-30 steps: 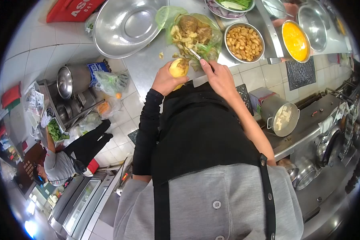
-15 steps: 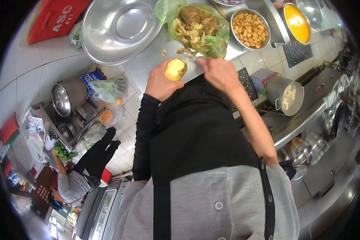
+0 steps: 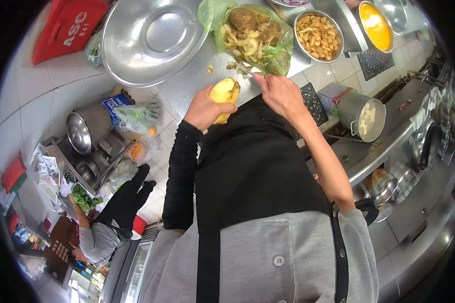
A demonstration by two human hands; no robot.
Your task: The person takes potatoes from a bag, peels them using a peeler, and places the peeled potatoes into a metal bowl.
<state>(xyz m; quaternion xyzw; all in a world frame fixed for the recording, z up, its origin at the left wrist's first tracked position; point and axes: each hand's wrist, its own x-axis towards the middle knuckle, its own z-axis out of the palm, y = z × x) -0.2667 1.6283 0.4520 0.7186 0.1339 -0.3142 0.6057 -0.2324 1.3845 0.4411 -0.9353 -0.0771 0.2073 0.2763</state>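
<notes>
My left hand point(image 3: 204, 109) is closed around a mostly peeled yellow potato point(image 3: 224, 94) with a brown patch of skin on its right side. My right hand point(image 3: 283, 95) grips a slim metal peeler point(image 3: 245, 70), partly hidden by the fingers, its tip to the upper left among bits of peel. Potato and peeler are apart. Just beyond them, a green plastic bag point(image 3: 282, 43) lies open with peelings point(image 3: 245, 44) and unpeeled brown potatoes point(image 3: 242, 20) in it. A scrap of peel point(image 3: 210, 68) rests on the metal table point(image 3: 187, 81).
A large steel bowl point(image 3: 121, 55) stands at the table's left. Beyond the bag are a bowl of peanut-like pieces point(image 3: 318, 34) and a container of orange liquid point(image 3: 375, 26). A pot point(image 3: 361, 118) sits right, near the stove. Another person point(image 3: 98, 240) works at the lower left.
The potato has turned in my left hand, now showing its long side and brown patch. My right hand has shifted slightly right and down, and the peeler shows more clearly.
</notes>
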